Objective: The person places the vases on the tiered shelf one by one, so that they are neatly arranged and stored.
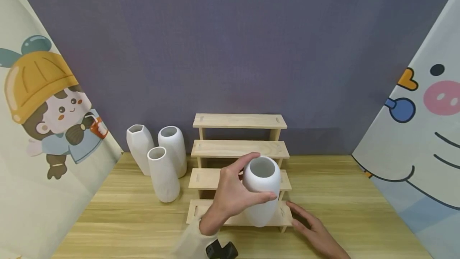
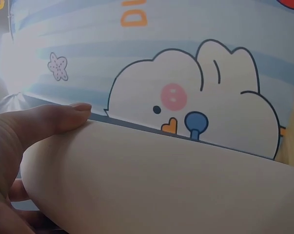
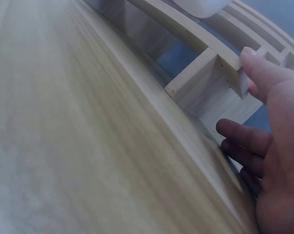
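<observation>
My left hand (image 1: 233,189) grips a white vase (image 1: 262,207) near its rim, thumb on one side and fingers on the other. The vase is upright, in front of the lower steps of a wooden stepped stand (image 1: 240,148). In the left wrist view the vase (image 2: 156,180) fills the lower part, with the thumb along its side. My right hand (image 1: 314,231) is at the right end of the lowest step, its fingers loosely extended. In the right wrist view its thumb (image 3: 259,68) is at the step's corner, and the vase bottom (image 3: 200,6) hangs above the step.
Left of the stand, three white vases stand together on the wood-grain table (image 1: 118,211): a faceted one (image 1: 139,147), a rounded one (image 1: 176,147) and a slimmer one (image 1: 164,179) in front. A dark backdrop (image 1: 233,43) rises behind, with cartoon-printed panels (image 1: 413,151) at both sides.
</observation>
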Demonstrator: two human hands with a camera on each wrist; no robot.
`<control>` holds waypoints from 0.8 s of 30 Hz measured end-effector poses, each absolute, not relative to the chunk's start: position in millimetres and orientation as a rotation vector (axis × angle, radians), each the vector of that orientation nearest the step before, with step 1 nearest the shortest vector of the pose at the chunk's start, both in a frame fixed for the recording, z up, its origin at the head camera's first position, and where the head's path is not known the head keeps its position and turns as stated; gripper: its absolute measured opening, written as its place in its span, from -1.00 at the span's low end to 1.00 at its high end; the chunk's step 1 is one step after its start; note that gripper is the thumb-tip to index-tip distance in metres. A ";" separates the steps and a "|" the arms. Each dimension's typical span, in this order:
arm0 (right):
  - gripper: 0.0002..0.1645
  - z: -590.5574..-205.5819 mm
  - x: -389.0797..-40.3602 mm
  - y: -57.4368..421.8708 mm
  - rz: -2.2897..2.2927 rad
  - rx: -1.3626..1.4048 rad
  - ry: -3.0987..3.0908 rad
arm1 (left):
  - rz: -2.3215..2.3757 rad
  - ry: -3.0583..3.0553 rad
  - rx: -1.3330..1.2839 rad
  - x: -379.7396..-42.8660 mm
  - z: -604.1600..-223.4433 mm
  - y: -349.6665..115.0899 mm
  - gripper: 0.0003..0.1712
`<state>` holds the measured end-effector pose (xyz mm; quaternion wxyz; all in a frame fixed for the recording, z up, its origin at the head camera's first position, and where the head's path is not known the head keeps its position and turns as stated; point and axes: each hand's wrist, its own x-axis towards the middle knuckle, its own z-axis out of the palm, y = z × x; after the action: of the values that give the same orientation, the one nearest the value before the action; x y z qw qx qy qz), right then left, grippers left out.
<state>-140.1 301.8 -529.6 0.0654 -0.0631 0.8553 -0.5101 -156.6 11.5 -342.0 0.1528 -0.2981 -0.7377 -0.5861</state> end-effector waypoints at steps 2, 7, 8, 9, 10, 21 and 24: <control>-0.45 -530.0 -139.6 302.2 -1.534 -0.212 2.594 | -1.680 -2.116 -0.869 -157.5 -342.9 14.8 -0.06; -0.44 -531.1 -137.9 302.6 -1.553 -0.293 2.614 | -1.686 -2.135 -0.862 -159.6 -343.9 21.6 -0.06; -0.44 -531.1 -137.7 302.6 -1.556 -0.296 2.613 | -1.688 -2.140 -0.859 -160.0 -344.0 23.0 -0.06; -0.44 -531.0 -137.5 302.6 -1.561 -0.293 2.608 | -1.694 -2.144 -0.855 -160.2 -343.9 24.3 -0.06; -0.44 -530.9 -137.4 302.5 -1.563 -0.287 2.603 | -1.699 -2.146 -0.854 -160.6 -343.9 25.7 -0.06; -0.45 -528.0 -137.5 302.2 -1.551 -0.287 2.606 | -1.694 -2.177 -0.839 -164.9 -344.9 41.0 -0.06; -0.45 -527.2 -137.4 302.8 -1.550 -0.306 2.610 | -1.672 -2.191 -0.834 -166.0 -345.6 44.2 -0.06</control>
<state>-137.4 302.8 -527.2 0.0454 -0.1002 0.8546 -0.5075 -166.0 44.2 -345.6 0.1309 -0.2872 -0.7543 -0.5757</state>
